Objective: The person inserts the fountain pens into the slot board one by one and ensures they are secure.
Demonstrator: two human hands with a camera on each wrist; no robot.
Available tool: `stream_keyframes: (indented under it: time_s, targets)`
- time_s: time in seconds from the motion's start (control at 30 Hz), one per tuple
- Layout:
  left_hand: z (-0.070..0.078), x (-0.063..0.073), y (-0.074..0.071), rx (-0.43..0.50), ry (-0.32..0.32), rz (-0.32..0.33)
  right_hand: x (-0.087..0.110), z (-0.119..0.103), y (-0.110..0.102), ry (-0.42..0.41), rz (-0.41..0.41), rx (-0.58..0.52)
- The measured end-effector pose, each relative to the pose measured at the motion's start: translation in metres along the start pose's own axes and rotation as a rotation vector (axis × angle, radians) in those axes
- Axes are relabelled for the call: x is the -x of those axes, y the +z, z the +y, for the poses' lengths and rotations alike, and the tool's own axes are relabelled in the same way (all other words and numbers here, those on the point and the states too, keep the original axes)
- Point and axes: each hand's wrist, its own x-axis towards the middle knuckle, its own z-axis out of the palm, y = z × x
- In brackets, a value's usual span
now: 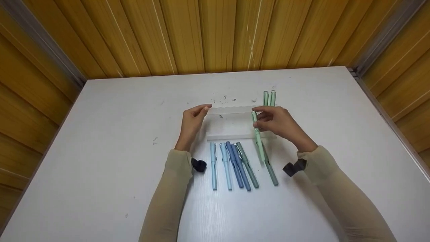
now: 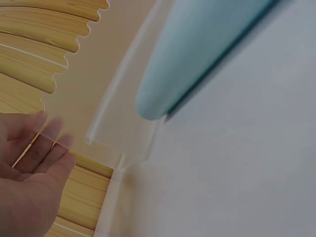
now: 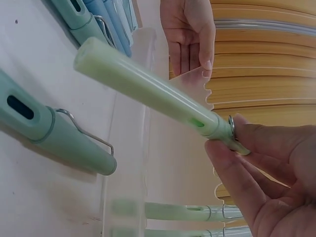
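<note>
While the right hand (image 1: 276, 121) holds up a pale green pen (image 1: 258, 137): its grip is nearly closed, fingertips pinching the clip end (image 3: 231, 129).
Pale green pen: tilted above the counter (image 1: 100, 168), crossing in front of a dark green pen (image 1: 271, 173) (touching or not is hard to tell).
Smooth barrel (image 3: 148, 89): likely light, stiff, a little slippery; best pinched near the clip.
Left hand (image 1: 193, 122): grip pinching the scalloped edge of a clear plastic case (image 1: 231, 137), seemingly thin and bendy.

Seemingly narrow gap between dark-green pens (image 1: 248, 164)
</note>
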Motion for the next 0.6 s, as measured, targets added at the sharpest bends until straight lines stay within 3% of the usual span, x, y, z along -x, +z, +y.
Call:
stream_keyframes:
  time_s: [0.43,0.6]
  targets:
    - [-0.001,0.000,0.002,0.002,0.007,0.004,0.002,-0.005,-0.009,-0.044,0.103,-0.036]
    - [-0.001,-0.001,0.001,-0.001,0.003,-0.001,0.000,-0.008,-0.012,-0.076,0.177,-0.046]
